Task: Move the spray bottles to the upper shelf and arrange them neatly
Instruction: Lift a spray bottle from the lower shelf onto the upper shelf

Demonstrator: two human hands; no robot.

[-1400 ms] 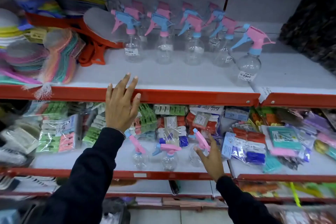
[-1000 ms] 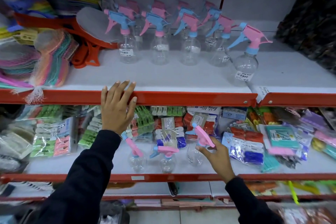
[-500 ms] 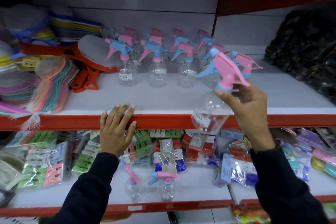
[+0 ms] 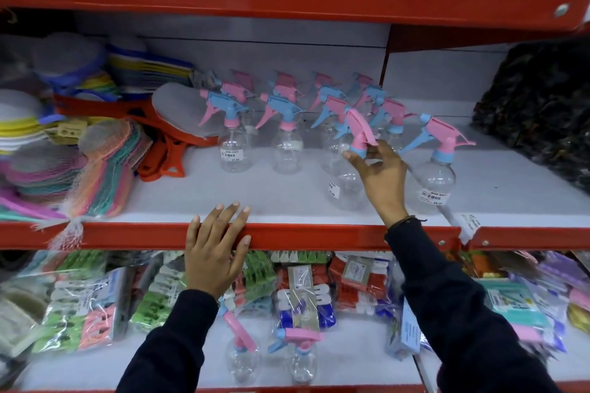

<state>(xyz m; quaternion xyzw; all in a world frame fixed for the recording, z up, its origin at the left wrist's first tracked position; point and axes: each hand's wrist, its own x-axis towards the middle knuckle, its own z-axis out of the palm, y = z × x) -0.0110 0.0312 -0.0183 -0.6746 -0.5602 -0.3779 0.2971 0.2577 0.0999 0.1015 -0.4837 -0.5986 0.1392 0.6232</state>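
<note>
Spray bottles (image 4: 287, 134) roughly ten on upper shelf (image 4: 287, 201), two on lower shelf (image 4: 351, 357), right hand (image 4: 381, 175) fingertips pinching one bottle's neck (image 4: 359, 145) on upper shelf, left hand (image 4: 215, 249) spread flat on shelf edge, holding nothing

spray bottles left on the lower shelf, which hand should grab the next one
Left, probably. The left hand rests open on the red shelf edge, directly above the two remaining bottles. The right hand is up on the upper shelf, fingers around the neck of the bottle being placed.
</note>
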